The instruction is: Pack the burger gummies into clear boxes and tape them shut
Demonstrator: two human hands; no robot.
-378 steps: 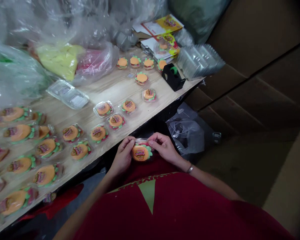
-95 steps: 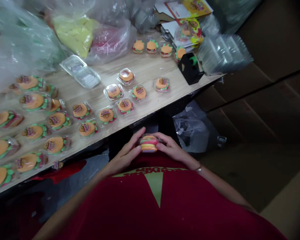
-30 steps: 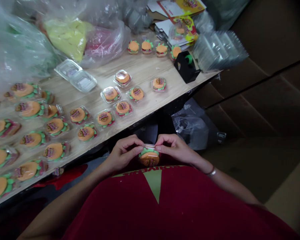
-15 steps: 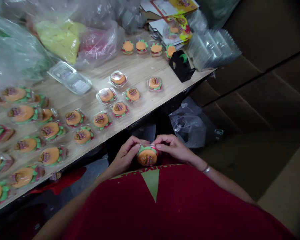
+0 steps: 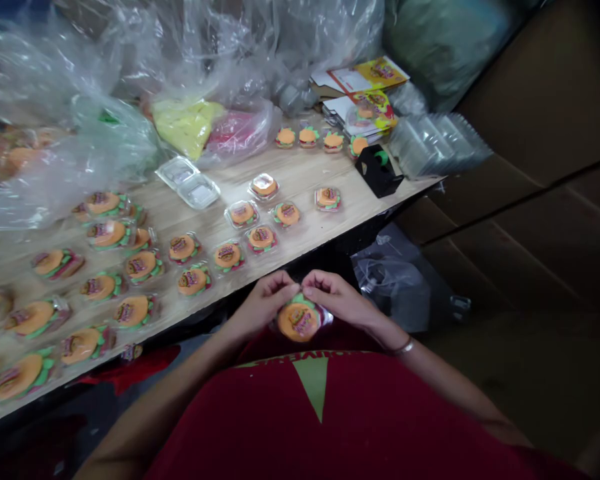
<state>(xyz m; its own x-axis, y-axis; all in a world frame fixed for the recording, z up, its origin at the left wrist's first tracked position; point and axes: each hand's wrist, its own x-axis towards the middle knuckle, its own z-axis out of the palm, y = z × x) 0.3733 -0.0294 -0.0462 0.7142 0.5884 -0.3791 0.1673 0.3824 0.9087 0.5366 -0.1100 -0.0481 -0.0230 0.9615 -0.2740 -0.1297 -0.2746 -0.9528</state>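
Both hands meet in front of my chest, below the table edge. My left hand (image 5: 266, 303) and my right hand (image 5: 336, 298) pinch the far rim of a small clear plastic case holding an orange burger-shaped toy (image 5: 299, 321) with green trim and a printed label. The fingertips of both hands press together on the case's top edge. Its labelled orange face points up at me.
Many packed burger cases (image 5: 130, 267) lie in rows on the wooden table (image 5: 300, 175). An empty open clear case (image 5: 189, 182), a black tape dispenser (image 5: 377, 172), stacked clear shells (image 5: 437, 143), printed cards (image 5: 365, 73) and plastic bags (image 5: 105, 100) crowd the back. Cardboard stands at right.
The case stays pinched in both hands; its orange face has tipped more toward me. My head has lifted, so the table sits lower in view and more bags show.
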